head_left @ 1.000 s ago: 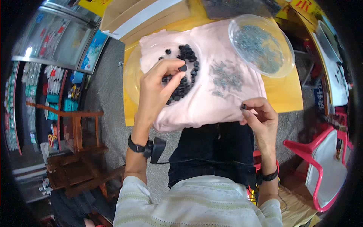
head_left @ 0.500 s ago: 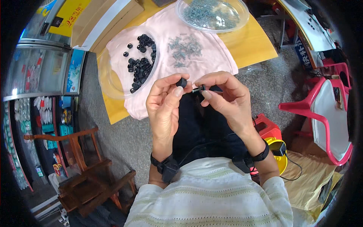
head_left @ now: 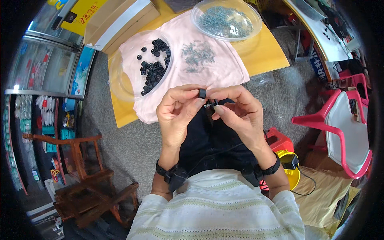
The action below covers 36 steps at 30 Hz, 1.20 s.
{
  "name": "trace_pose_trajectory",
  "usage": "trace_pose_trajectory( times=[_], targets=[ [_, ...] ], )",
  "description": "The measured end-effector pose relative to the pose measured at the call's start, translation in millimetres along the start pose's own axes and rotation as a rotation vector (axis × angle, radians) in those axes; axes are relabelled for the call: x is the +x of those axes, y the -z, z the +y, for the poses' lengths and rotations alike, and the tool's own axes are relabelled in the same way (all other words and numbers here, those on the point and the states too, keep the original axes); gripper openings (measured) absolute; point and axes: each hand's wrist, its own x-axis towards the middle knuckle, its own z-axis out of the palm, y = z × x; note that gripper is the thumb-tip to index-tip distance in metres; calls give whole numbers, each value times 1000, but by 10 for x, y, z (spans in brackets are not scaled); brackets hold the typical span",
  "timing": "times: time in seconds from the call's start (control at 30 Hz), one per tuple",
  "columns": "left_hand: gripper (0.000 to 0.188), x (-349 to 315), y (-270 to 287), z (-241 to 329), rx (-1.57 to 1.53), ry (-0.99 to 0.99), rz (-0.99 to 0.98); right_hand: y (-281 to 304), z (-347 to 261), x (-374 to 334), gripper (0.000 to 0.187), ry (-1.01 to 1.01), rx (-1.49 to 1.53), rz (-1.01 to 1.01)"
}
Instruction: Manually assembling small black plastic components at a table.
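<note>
Over my lap, my left hand [head_left: 176, 110] pinches a small black round cap [head_left: 202, 94] between thumb and fingertips, its side facing up. Just right of it, my right hand [head_left: 239, 108] closes on a small black piece [head_left: 215, 103], largely hidden by the thumb and fingers. A silvery, ridged stem [head_left: 207, 105] like a spring or screw sticks out of that piece toward the left hand. The two black parts are close together; whether they touch cannot be made out. Beyond the hands, similar black caps [head_left: 154, 74] lie in a clear round plastic tray [head_left: 119, 93].
A pink cloth [head_left: 232, 68] covers part of the yellow table [head_left: 270, 54]. On it lies a heap of small metal pieces [head_left: 198, 56], with more in a clear bowl [head_left: 195, 21]. A cardboard box [head_left: 120, 30] stands far left, a wooden chair [head_left: 86, 184] left, a pink chair [head_left: 340, 128] right.
My left hand has turned the black cap so its side shows more, and the cap sits slightly farther right and lower. The right hand keeps its pinch. The whole view has shifted slightly.
</note>
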Motion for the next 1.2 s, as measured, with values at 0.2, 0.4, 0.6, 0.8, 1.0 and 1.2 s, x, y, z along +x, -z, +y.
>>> trace_pose_trajectory(
  times=[0.2, 0.4, 0.6, 0.8, 1.0, 1.2],
  targets=[
    [28, 31, 28, 66, 185, 28, -11, 36, 18, 60, 19, -40, 136, 30],
    [25, 72, 30, 49, 161, 0, -1, 62, 33, 150, 20, -184, 202, 135],
    [25, 91, -5, 31, 103, 43, 9, 68, 84, 188, 21, -240, 253, 110],
    [24, 122, 52, -23, -94, 108, 17, 65, 83, 211, 20, -144, 130, 106],
    [25, 121, 78, -56, -89, 136, 11, 66, 12, 225, 18, -82, -140, 100],
    [25, 131, 61, -81, -82, 144, 34, 43, -30, 240, 18, 21, -328, 102]
  ],
)
